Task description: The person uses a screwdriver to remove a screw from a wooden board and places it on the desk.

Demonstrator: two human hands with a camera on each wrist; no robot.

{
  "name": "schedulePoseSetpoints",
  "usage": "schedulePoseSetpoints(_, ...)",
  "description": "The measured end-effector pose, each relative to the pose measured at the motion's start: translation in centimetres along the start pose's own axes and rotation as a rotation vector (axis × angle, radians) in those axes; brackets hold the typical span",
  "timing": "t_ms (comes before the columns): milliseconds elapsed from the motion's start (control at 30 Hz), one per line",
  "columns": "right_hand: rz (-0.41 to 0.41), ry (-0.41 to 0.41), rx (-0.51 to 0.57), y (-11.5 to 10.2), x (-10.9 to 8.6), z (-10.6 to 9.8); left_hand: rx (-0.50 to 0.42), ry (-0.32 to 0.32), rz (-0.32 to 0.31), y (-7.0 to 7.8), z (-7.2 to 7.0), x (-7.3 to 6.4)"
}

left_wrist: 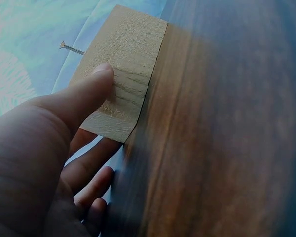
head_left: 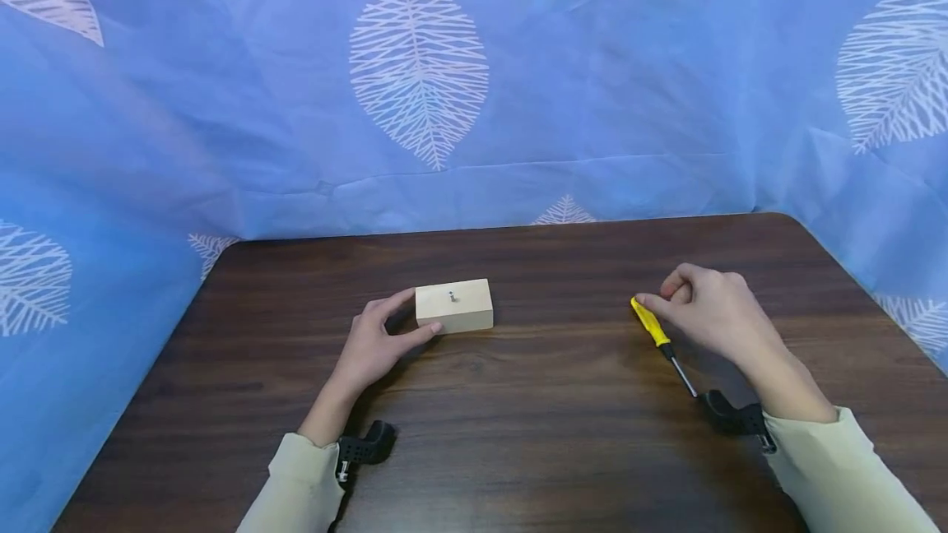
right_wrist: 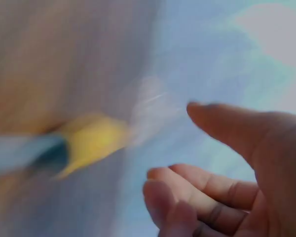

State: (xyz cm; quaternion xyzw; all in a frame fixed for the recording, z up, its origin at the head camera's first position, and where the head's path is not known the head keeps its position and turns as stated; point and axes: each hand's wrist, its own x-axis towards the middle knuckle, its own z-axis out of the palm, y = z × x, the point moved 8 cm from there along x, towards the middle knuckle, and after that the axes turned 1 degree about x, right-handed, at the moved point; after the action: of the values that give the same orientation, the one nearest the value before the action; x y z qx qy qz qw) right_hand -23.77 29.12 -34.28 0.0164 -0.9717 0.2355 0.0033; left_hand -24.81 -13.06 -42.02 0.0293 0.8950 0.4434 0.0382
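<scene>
A pale wooden block (head_left: pixel 462 321) lies on the table, with a screw (head_left: pixel 453 296) standing upright partway into its top. My left hand (head_left: pixel 381 344) holds the block at its left end, thumb on the near face and fingers round the far side. The left wrist view shows the same screw (left_wrist: pixel 71 48) with its threaded shank exposed. On the right, a screwdriver (head_left: pixel 652 324) with a yellow handle lies slanted, tip toward me. My right hand (head_left: pixel 714 307) is just beside the handle's end. In the right wrist view its thumb and bent fingers stand apart, nothing between them, and the screwdriver (right_wrist: pixel 96 140) is blurred.
The dark wooden table (head_left: pixel 518 434) ends at a blue curtain (head_left: pixel 592 89) with white leaf patterns, at the back and sides. Black wrist mounts (head_left: pixel 366 444) sit at both sleeve cuffs; the right one lies close to the screwdriver's tip.
</scene>
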Motion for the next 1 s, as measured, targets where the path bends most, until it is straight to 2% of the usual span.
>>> schedulePoseSetpoints(100, -0.11, 0.1, 0.068, -5.6, 0.1, -0.8, 0.012, 0.014, 0.023, 0.2, -0.7, 0.3)
schedulePoseSetpoints(167, -0.221, 0.123, 0.142, -10.2, 0.6, 0.2, 0.017, 0.03, 0.034, 0.1, -1.0, 0.4)
schedulePoseSetpoints(267, -0.382, 0.079, 0.233, -15.9, 1.6, 3.5, 0.012, 0.038, 0.031, 0.0, -0.8, 0.4)
schedulePoseSetpoints(367, -0.459, 0.022, 0.296, -18.9, 2.4, 7.1, 0.003, 0.043, 0.024, 0.0, -0.3, 0.1)
schedulePoseSetpoints(433, -0.478, 0.02, 0.324, -19.6, 2.7, 8.7, -0.003, 0.045, 0.028, 0.2, -0.1, -0.1)
schedulePoseSetpoints(533, -0.493, 0.068, 0.363, -19.7, 2.9, 9.9, -0.002, 0.046, 0.038, 0.5, 0.0, -0.3)
schedulePoseSetpoints(667, -0.479, 0.109, 0.397, -19.4, 2.8, 10.1, 0.018, 0.04, 0.054, 0.9, 0.0, -0.1)
schedulePoseSetpoints(800, -0.468, 0.078, 0.395, -19.9, 2.9, 10.6, 0.022, 0.036, 0.049, 0.8, -0.2, 0.1)
schedulePoseSetpoints(900, -0.493, 0.081, 0.373, -20.3, 3.0, 10.8, 0.006, 0.039, 0.039, 0.5, -0.1, 0.0)
schedulePoseSetpoints(1000, -0.493, 0.11, 0.403, -20.3, 3.3, 10.1, -0.014, 0.056, 0.033, 0.3, -0.1, -0.1)
